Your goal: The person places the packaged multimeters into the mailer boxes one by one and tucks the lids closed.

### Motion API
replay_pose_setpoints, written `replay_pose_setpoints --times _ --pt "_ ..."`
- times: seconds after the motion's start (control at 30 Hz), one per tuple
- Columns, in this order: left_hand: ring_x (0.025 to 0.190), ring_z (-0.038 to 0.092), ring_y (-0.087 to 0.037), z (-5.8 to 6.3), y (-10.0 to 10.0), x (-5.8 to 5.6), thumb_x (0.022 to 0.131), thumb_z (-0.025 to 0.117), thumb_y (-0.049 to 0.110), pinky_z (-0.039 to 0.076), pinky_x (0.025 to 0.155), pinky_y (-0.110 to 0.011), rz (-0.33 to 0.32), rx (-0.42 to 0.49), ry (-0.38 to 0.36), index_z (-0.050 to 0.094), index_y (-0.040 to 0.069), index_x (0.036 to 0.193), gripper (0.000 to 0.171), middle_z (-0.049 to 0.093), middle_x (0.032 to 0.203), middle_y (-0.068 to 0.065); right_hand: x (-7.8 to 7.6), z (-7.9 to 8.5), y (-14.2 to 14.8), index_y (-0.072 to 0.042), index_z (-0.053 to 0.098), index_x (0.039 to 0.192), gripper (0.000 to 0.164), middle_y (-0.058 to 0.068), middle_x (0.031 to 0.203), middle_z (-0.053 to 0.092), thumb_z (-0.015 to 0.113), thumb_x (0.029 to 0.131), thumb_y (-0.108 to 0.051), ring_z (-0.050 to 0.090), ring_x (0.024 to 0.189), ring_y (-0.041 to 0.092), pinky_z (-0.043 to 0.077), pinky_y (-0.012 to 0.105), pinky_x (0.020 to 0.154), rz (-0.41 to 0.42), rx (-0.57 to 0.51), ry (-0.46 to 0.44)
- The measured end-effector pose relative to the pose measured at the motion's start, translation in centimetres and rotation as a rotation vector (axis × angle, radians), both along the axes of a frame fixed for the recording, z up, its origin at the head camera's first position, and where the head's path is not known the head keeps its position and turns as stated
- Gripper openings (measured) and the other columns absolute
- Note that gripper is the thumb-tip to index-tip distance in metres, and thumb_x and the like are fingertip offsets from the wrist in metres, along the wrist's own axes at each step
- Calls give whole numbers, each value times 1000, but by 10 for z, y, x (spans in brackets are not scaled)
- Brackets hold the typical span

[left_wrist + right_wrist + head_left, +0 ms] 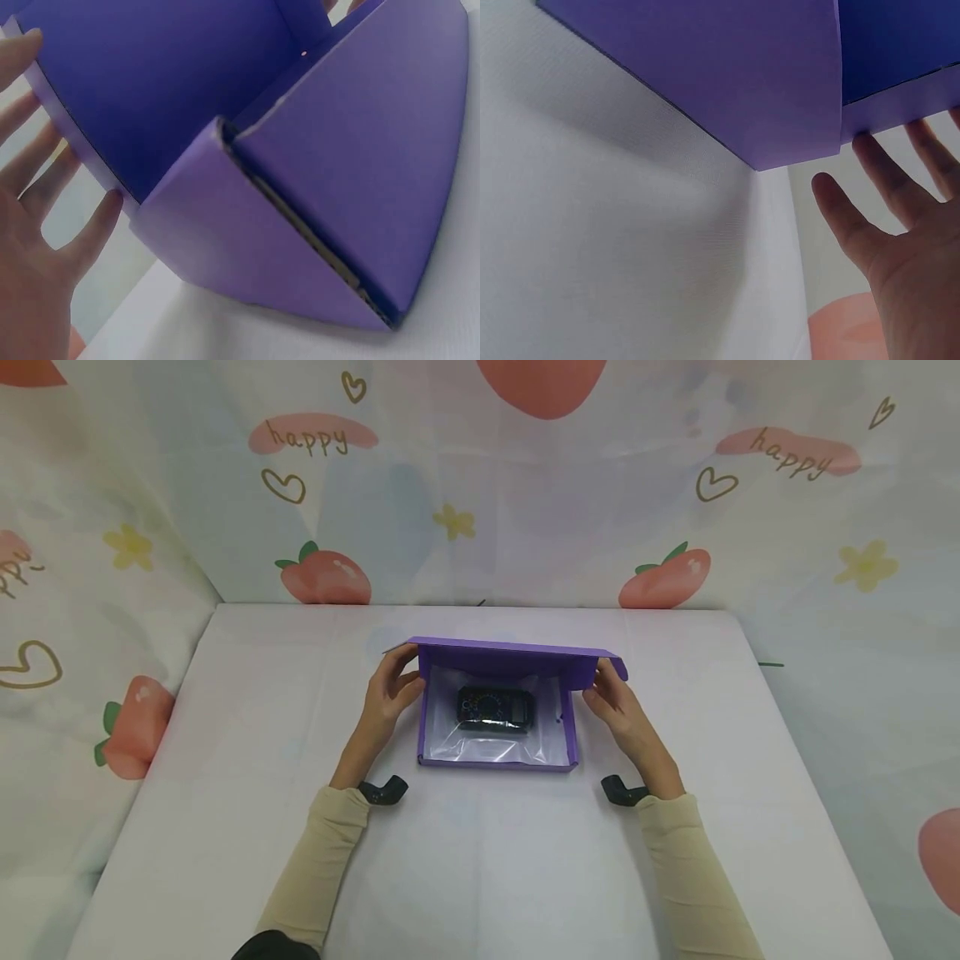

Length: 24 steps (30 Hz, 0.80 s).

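Observation:
A purple cardboard box [497,767] stands on the white table with its hinged lid [510,657] raised at the far side. Inside lies a small black rectangular item [495,708] with a printed face, on clear plastic film [450,747]. My left hand [388,693] is at the lid's left end; in the left wrist view its fingertips rest along the lid's side edge. At the right end my right hand [626,718] touches the lid's edge with outstretched fingertips, and its thumb stays apart from the box in the right wrist view.
The white tabletop [480,860] surrounds the box. Behind and beside it hang printed cloths [495,485] with peaches and hearts. A black wrist-worn camera [386,790] sits beside the left wrist and another black wrist-worn camera [622,791] beside the right.

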<state>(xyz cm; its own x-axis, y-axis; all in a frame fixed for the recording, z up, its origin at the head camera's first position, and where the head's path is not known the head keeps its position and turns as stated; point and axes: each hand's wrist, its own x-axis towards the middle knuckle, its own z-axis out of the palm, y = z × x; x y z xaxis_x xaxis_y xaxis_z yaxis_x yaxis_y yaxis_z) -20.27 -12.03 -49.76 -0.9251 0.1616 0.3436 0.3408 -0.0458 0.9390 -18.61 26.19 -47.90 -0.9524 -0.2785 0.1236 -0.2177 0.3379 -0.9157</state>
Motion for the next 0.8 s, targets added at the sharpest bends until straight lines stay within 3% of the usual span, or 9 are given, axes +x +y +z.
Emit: replay_pose_setpoints --times 0.07,0.17,0.23,0.33,0.43,0.5,0.63,0.8 --pt "151 43 -31 0 -2 1 95 62 0 49 110 -21 -13 -7 -16 44 -5 150 58 47 155 -23 2 1 1 -5 34 159 60 23 163 41 51 103 -17 35 154 47 37 18 117 -2 3 -20" --pt "153 41 -33 0 -6 2 95 63 1 48 114 -28 -47 -19 -25 43 -3 152 60 46 157 -22 4 3 2 -2 29 163 66 29 163 38 52 103 -15 34 153 50 36 7 109 5 -5 -25" --pt "153 41 -30 1 -10 2 96 64 1 47 117 -36 -66 -41 -20 44 1 153 60 47 158 -18 5 5 2 -4 30 163 65 27 164 38 52 103 -13 36 154 46 36 7 110 23 -19 -12" --pt "153 42 -23 1 -14 1 97 65 -1 45 118 -47 -85 -82 1 46 6 154 60 49 158 -12 6 7 3 -11 36 162 62 15 165 42 52 103 -9 41 154 27 37 11 114 56 -53 8" --pt "151 44 -21 2 -18 -1 96 65 -8 46 117 -47 -108 -92 40 49 7 152 60 51 157 -12 5 7 4 -17 41 161 60 -1 165 45 51 102 -8 43 150 10 38 14 115 95 -93 6" --pt "150 45 -21 3 -19 -2 94 64 -13 48 116 -42 -124 -93 64 50 7 151 62 52 156 -13 5 7 5 -18 41 160 60 -6 164 46 50 102 -8 44 148 6 39 15 115 120 -114 0" --pt "149 47 -19 6 -24 -1 93 64 -14 49 115 -38 -160 -122 65 51 10 152 65 53 157 -9 5 10 9 -11 39 161 62 -1 165 44 45 100 -2 46 146 10 41 16 113 168 -128 5" --pt "148 46 -16 9 -31 1 97 65 -5 46 117 -50 -180 -188 34 48 13 155 63 50 161 -4 6 16 14 -12 39 161 66 5 166 43 39 97 5 50 141 7 43 16 108 166 -81 9"
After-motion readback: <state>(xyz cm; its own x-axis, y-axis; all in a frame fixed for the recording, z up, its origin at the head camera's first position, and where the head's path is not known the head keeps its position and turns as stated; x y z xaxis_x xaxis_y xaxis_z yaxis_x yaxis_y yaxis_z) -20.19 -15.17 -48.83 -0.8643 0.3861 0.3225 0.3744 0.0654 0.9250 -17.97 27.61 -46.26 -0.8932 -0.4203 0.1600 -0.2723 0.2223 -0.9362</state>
